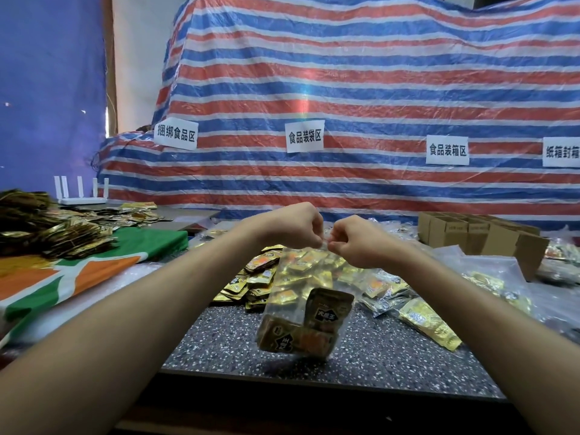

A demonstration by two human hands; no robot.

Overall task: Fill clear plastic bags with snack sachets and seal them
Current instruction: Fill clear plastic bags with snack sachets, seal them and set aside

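forearms [150, 312] extend forward, left hand [293, 227] and right hand [361, 243] pinching the clear bag [298, 296]

Forearms [163, 290] extended forward, left hand [292, 227] and right hand [357, 243] nearly touching, both pinching the bag [298, 309]

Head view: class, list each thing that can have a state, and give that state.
clear plastic bag: hangs from both hands, sachets inside, seal unclear.
left hand: pinches the bag's top edge.
right hand: pinches the bag's top edge.
loose sachets: piled on the table behind the bag.
cardboard boxes: tops open.
router: antennas upright.
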